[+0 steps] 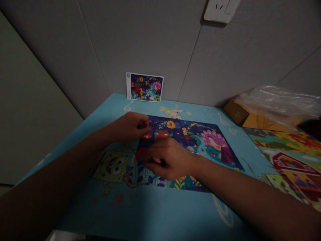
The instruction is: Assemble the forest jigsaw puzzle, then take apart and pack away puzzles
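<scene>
From the head camera I look down on a light-blue worktop (155,214) with cartoon prints, pushed up to a grey wall (140,36). A dark, colourful picture sheet (199,144) lies flat on it, around the middle, with a purple peacock towards its right side and a brown bear partly hidden at the left.

I have the left hand (134,127) at the sheet's upper left edge, fingers curled inward; I cannot tell whether they pinch anything. The right hand (170,159) is over the sheet's left half, nearer to me, bent at the wrist with its fingers curled under. I can't make out whether it grips something or is only resting there. The two hands are close together but apart.

Behind the sheet, a small card (145,87) with what looks like the same scene leans upright on the wall. To my right I see a yellow-brown box (237,112) with clear plastic wrap (276,102) over it, and in front of that a bright printed board (293,164). A white socket (221,10) is fixed high on the wall.
</scene>
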Action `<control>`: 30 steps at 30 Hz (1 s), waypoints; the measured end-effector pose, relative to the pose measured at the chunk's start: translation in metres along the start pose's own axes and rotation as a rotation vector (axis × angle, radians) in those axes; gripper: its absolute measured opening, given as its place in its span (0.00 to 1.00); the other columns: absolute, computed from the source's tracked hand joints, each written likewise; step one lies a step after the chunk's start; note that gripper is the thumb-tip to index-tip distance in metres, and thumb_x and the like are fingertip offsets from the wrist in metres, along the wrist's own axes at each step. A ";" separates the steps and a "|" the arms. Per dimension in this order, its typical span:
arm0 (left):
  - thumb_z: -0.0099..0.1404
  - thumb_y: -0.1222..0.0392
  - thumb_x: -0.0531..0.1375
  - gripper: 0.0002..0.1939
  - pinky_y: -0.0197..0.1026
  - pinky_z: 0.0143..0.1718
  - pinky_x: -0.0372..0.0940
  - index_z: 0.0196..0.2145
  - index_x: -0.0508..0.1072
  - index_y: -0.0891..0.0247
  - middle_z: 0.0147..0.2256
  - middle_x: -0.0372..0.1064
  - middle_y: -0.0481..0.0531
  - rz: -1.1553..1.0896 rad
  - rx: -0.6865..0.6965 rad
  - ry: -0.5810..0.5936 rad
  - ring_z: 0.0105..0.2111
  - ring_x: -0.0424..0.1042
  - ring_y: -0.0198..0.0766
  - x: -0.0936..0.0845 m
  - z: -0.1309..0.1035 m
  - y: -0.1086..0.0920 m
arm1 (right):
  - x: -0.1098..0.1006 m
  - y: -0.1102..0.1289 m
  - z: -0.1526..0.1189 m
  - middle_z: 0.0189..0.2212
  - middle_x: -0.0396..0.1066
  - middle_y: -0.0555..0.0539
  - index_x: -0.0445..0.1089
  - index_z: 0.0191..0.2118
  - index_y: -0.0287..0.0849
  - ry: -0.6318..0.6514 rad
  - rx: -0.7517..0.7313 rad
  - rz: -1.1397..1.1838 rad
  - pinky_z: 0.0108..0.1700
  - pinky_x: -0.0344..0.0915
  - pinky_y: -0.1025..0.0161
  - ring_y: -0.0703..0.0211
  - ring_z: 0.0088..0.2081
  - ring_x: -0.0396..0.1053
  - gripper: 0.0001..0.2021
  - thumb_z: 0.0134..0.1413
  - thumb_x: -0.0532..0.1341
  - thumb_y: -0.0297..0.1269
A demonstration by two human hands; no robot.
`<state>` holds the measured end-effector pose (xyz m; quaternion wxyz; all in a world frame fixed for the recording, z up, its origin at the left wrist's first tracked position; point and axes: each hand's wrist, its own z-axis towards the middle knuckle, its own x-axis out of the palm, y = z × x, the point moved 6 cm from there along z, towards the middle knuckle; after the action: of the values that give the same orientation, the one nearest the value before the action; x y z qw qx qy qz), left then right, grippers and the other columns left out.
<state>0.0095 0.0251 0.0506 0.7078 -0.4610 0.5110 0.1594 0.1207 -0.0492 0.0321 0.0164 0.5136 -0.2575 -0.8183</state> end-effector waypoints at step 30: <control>0.71 0.52 0.36 0.30 0.74 0.60 0.42 0.69 0.47 0.59 0.70 0.37 0.53 0.473 -0.312 0.013 0.68 0.41 0.56 0.050 0.023 0.019 | -0.018 -0.035 -0.020 0.49 0.67 0.31 0.68 0.49 0.33 -0.374 0.908 -0.679 0.50 0.61 0.47 0.39 0.50 0.64 0.21 0.59 0.52 0.45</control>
<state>0.0311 0.0418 -0.0009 0.5680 -0.4336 0.5782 0.3938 0.1542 -0.0218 0.0248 -0.5131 0.3700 -0.4016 -0.6623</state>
